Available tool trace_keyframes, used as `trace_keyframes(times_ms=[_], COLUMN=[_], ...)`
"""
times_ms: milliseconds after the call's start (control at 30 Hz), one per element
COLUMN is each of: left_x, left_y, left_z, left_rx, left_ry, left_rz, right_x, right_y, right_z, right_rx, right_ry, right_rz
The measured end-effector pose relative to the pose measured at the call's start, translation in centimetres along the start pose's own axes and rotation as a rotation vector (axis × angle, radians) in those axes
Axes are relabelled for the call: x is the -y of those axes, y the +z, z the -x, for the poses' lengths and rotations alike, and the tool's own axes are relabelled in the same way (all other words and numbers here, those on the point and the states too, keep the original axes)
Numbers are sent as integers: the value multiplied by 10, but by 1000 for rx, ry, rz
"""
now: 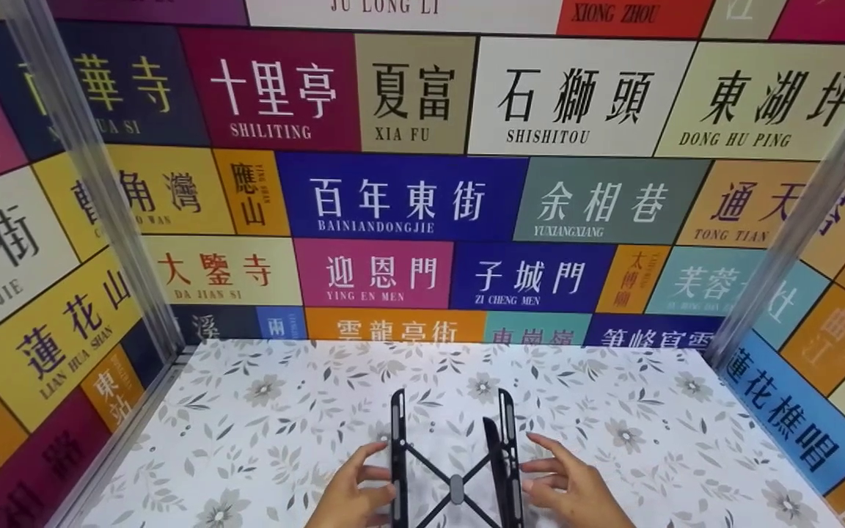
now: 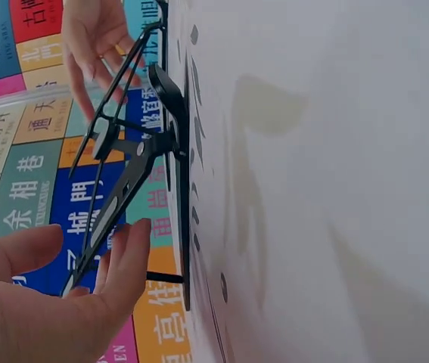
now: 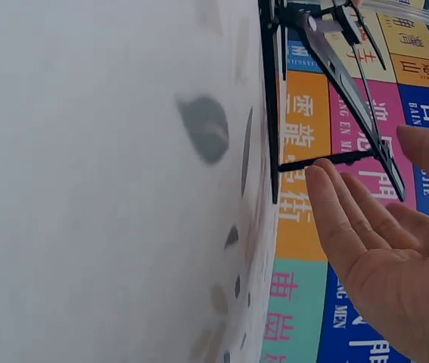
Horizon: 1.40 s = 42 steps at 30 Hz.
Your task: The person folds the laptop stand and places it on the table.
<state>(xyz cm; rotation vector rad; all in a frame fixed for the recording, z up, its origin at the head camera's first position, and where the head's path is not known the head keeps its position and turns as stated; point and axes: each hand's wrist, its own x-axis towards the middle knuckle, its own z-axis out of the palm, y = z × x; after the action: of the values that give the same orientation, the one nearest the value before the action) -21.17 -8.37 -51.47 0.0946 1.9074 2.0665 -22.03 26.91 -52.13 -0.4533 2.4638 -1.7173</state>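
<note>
A black folding laptop stand stands unfolded on the table, its two side rails joined by crossed bars at a grey hub. To its left is my left hand, thumb and fingers spread beside the left rail; the left wrist view shows the fingers close to the sloping arm, and I cannot tell if they touch it. My right hand is at the right rail with loosely bent fingers. In the right wrist view a fingertip lies near the stand's strut. Neither hand grips the stand. Its near end is cut off in the head view.
The table has a white cover printed with grey flowers and leaves. Behind it and at both sides rise walls of coloured panels with Chinese lettering. Clear upright posts stand at the table's back corners.
</note>
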Motion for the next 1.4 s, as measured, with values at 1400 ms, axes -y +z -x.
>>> trace_keyframes(times_ms=[1400], left_x=[5], left_y=[24], left_z=[-1], left_rx=[-165], left_ry=[277], left_rz=[-525], right_x=[9], right_y=[22], right_z=[-4], right_rx=[49], right_ry=[133], right_rz=[6])
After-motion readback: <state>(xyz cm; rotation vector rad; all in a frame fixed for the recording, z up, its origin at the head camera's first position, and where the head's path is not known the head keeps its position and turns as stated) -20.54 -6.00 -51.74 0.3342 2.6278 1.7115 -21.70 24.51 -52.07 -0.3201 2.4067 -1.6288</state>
